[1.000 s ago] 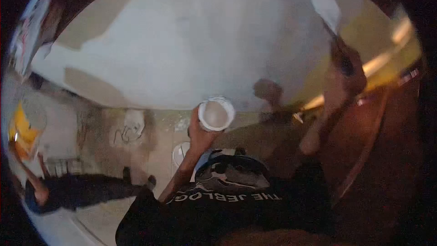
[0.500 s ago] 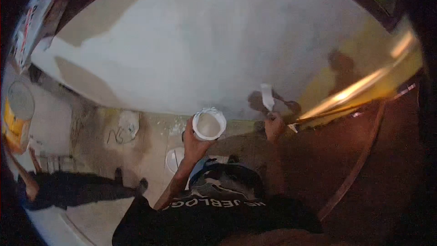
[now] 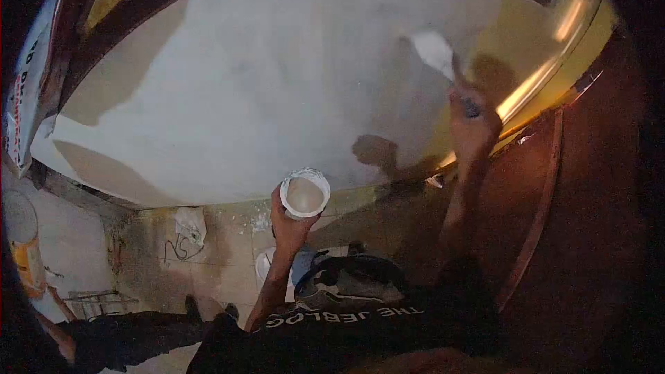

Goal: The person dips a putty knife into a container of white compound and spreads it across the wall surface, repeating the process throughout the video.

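Two grips: left hand (image 3: pixel 289 227) round tub (image 3: pixel 305 195), right hand (image 3: pixel 475 123) (now higher) round tool (image 3: pixel 434 51).

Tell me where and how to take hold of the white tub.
Take the white tub by its round outer wall, below the rim, probably from the left, where the left hand curls around it. Its open mouth faces the camera and shows pale contents, so I'd keep the grip off the whitish, uneven rim and hold the tub level.
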Demonstrator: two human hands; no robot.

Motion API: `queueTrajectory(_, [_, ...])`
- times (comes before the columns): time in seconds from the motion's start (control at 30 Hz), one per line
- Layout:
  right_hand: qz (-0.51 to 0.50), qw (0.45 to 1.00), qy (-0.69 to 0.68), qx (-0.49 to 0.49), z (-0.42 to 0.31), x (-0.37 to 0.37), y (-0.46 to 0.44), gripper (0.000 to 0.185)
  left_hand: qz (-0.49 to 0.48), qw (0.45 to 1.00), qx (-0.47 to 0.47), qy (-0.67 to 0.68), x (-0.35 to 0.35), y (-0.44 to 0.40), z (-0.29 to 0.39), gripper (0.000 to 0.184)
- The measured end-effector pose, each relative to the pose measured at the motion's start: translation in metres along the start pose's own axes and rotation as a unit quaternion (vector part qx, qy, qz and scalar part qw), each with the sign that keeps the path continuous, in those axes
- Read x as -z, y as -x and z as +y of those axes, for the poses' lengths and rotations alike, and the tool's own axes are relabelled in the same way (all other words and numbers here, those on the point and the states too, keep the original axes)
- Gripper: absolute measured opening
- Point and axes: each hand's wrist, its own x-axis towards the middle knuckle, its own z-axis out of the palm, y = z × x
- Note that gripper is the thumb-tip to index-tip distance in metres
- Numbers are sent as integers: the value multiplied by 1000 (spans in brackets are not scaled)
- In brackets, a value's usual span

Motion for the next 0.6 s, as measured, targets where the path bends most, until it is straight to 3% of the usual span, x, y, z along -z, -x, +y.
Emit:
queueTrajectory(0.03, [0, 1000, 1, -1, -10, 8, -9, 21, -1, 1000, 0, 0, -1, 0, -2, 86])
queueTrajectory(0.13, [-28, 991, -40, -126, -52, 32, -31, 17, 30, 994, -36, -98, -2, -2, -14, 86])
queueTrajectory(0.2, [-6, 994, -46, -102, -49, 25, -24, 17, 31, 999, -18, 0, -4, -3, -22, 87])
queueTrajectory(0.3, [1, 996, -59, -69, -22, -6, 0, 16, 29, 999, -6, 16, -7, -1, -21, 88])
queueTrajectory(0.33, [-2, 996, -71, -60, -10, -21, 15, 16, 26, 1000, -3, 14, -4, 0, -19, 88])
queueTrajectory(0.4, [9, 999, 36, 15, 15, -46, 55, 19, 24, 998, -5, -59, -3, 0, -13, 86])
queueTrajectory(0.47, [-74, 990, 20, -119, 42, -74, 113, 25, 19, 999, -16, -42, -3, 0, -21, 86])
queueTrajectory(0.57, [-128, 975, 32, -180, 79, -94, 194, 31, 7, 999, -26, -18, 2, 0, -12, 82])
queueTrajectory(0.6, [-220, 947, 68, -226, 80, -89, 208, 32, 1, 1000, -24, -11, 2, -1, -7, 79])
